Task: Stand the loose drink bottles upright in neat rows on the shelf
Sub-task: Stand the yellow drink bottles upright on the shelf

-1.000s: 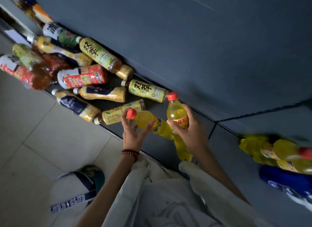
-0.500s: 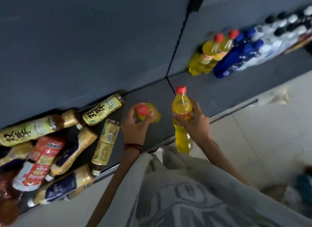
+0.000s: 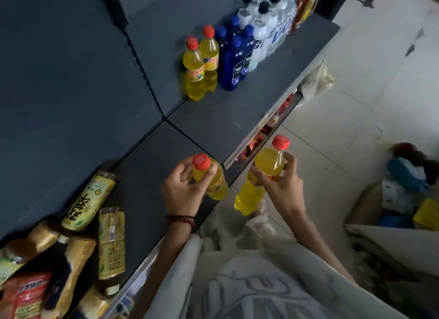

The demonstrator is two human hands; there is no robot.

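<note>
My left hand [image 3: 183, 190] has its fingers [image 3: 184, 173] curled round the shoulder of one yellow bottle [image 3: 215, 179], just under its red cap, above the shelf's front edge. My right hand [image 3: 282, 188] is wrapped round the label of a second bottle [image 3: 268, 166], held out over the floor [image 3: 356, 104]. Both look full. I'd judge them weighty, the thin plastic smooth and giving slightly under a squeeze, so the label band is a surer hold than the neck. At my left, loose tea bottles [image 3: 111, 242] lie heaped. The dark shelf [image 3: 225, 114] looks flat and matte, bare ahead of me. Farther along, two standing yellow bottles [image 3: 193, 69] wait beside blue bottles [image 3: 231, 64] and clear bottles [image 3: 261, 33], with room for mine in front.
</note>
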